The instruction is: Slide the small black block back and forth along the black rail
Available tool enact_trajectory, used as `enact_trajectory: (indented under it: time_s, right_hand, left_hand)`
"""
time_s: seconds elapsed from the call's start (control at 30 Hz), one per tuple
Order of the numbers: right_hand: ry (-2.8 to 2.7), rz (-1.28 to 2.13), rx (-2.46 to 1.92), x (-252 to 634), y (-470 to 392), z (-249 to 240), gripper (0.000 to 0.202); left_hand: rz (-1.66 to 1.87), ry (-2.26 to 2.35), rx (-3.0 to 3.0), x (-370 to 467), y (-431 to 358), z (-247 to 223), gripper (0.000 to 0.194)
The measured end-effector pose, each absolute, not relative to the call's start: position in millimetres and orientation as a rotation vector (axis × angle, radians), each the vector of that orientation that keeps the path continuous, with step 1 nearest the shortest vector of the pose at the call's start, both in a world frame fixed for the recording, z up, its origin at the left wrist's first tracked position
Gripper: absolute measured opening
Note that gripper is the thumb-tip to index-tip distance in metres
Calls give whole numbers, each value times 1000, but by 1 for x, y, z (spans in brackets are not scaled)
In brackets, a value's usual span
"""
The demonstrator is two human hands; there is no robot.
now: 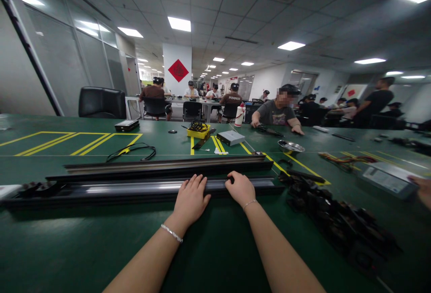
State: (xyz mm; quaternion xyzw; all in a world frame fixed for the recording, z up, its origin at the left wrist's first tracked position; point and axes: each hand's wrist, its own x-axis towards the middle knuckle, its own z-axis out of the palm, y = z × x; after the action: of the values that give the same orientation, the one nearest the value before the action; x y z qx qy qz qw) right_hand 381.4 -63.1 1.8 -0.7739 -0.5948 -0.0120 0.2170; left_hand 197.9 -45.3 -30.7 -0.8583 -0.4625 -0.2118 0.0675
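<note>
A long black rail (128, 188) with a shiny metal strip lies across the green table in front of me. My left hand (191, 199) rests on its right half, fingers stretched out over the strip and thumb apart. Close by on the right, my right hand (241, 189) is curled at the same rail; a small dark bit shows at its fingertips, too small to name. Behind lies a second long black rail (168, 164), which neither hand touches. Dark block-like parts (42, 188) sit at the near rail's left end.
A heap of black parts (336, 221) lies at right, near a metal box with wires (387, 178) that another person's hand (422, 190) touches. Beyond stand a metal bowl (291, 146), a grey box (230, 137) and a yellow tray (198, 132). A co-worker (278, 112) sits opposite.
</note>
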Motion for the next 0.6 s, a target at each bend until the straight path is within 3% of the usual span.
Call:
enact_trajectory:
  time_s: [0.6]
  right_hand:
    - [-1651,-60,-2111,382,-61,-2,27]
  left_hand:
    - [-621,-1389,-2580,198,-46,-30,51]
